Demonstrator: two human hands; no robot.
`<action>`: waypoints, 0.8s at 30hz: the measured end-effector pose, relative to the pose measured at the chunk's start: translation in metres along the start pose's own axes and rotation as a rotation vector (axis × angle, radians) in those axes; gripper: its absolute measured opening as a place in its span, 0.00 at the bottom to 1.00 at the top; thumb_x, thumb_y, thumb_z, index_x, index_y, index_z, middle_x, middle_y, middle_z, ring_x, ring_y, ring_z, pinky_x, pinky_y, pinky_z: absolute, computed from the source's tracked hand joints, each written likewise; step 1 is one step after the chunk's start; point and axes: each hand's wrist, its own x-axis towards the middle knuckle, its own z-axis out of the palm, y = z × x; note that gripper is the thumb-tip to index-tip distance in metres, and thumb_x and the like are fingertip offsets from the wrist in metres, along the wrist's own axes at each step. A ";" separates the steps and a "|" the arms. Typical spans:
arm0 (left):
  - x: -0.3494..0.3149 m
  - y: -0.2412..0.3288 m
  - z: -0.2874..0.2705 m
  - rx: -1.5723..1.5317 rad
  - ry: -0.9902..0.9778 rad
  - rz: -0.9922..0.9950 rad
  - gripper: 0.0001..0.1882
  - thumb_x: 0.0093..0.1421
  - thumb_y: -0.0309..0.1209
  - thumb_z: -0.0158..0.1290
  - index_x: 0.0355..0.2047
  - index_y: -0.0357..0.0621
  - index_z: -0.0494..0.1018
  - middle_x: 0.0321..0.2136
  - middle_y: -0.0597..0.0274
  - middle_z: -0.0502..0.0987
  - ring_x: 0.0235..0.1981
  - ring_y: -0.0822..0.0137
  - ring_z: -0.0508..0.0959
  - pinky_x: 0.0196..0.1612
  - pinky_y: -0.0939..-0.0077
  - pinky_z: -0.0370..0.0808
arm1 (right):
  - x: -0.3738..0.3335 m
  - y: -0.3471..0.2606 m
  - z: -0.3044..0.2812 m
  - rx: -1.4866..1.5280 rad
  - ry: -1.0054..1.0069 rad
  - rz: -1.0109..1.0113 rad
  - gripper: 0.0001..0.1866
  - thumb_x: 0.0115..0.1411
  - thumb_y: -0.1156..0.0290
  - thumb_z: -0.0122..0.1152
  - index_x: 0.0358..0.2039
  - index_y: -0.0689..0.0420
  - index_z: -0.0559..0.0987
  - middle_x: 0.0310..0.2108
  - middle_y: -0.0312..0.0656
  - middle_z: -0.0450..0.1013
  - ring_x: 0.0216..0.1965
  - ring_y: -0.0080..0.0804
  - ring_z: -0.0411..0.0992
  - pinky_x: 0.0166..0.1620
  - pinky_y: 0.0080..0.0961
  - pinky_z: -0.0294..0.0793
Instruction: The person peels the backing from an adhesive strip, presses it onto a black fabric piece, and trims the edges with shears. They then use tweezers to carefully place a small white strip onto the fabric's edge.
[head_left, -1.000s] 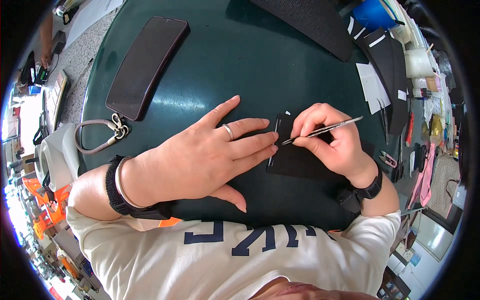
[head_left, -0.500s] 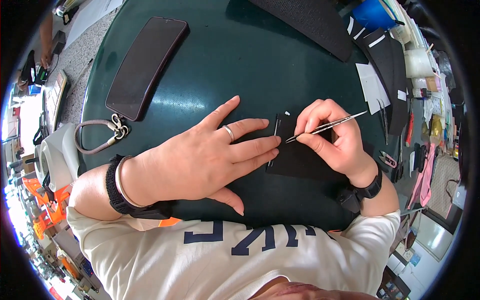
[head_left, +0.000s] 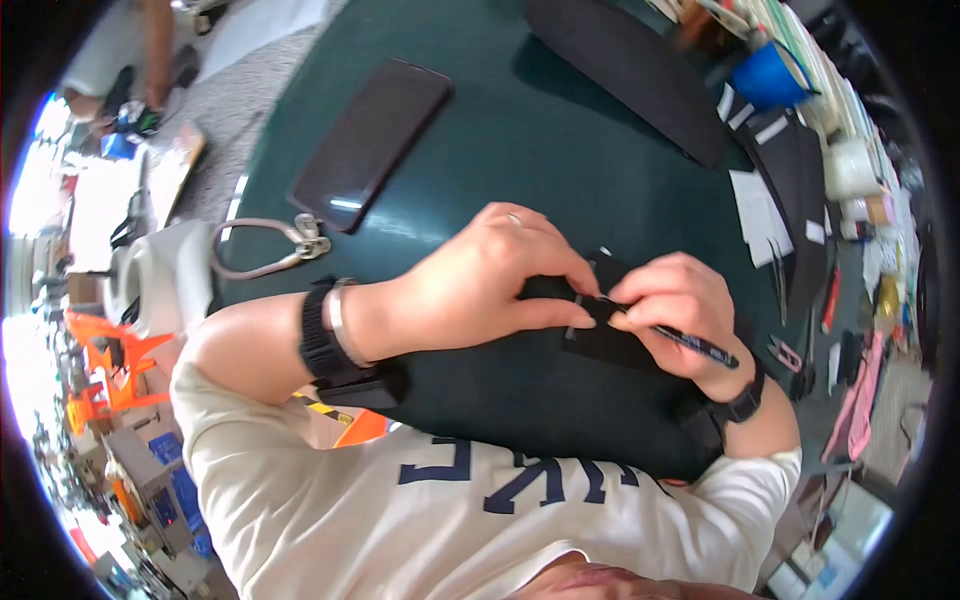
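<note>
My left hand (head_left: 485,275) is curled over the left edge of a small black sheet (head_left: 618,350) on the dark green tabletop. Its index finger and thumb point toward each other, a small gap between their tips; whatever lies between them is too small to make out. In my right hand (head_left: 685,300) is a pair of tweezers (head_left: 695,345), dark-handled, with the rear end slanting toward me. Their points meet the left index fingertip above the sheet. A tiny white piece (head_left: 605,251) lies just beyond the sheet's far edge.
A dark phone (head_left: 375,145) with a wrist strap (head_left: 232,270) lies at the far left. Beyond my hands rests a large curved black panel (head_left: 630,75). White papers (head_left: 760,215), another tweezers (head_left: 778,275), small snips (head_left: 783,352) and a blue cup (head_left: 772,78) line the right. Another person's arm (head_left: 157,55) shows top left.
My left hand has gone from lying flat with spread fingers to curled at the sheet's edge. The tweezers have swung round, rear end now toward me. The view has shifted.
</note>
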 end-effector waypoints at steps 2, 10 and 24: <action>0.002 -0.003 0.003 -0.035 0.037 0.029 0.10 0.57 0.33 0.70 0.38 0.44 0.84 0.36 0.61 0.86 0.41 0.56 0.84 0.51 0.59 0.74 | 0.002 0.000 0.001 -0.077 -0.004 -0.057 0.16 0.55 0.77 0.75 0.40 0.49 0.76 0.39 0.38 0.81 0.35 0.41 0.79 0.38 0.33 0.78; 0.003 -0.004 0.008 0.119 0.096 0.041 0.08 0.61 0.35 0.67 0.33 0.45 0.83 0.33 0.64 0.84 0.40 0.58 0.82 0.50 0.61 0.73 | 0.005 -0.011 0.008 -0.239 0.041 -0.128 0.16 0.50 0.77 0.77 0.40 0.49 0.83 0.37 0.36 0.80 0.35 0.38 0.79 0.37 0.31 0.80; -0.002 -0.009 0.015 0.273 0.017 0.123 0.08 0.69 0.35 0.57 0.41 0.46 0.78 0.41 0.59 0.75 0.48 0.57 0.77 0.55 0.55 0.69 | 0.006 -0.010 0.007 -0.217 -0.125 -0.054 0.08 0.58 0.74 0.69 0.36 0.55 0.78 0.30 0.43 0.74 0.34 0.46 0.75 0.37 0.40 0.75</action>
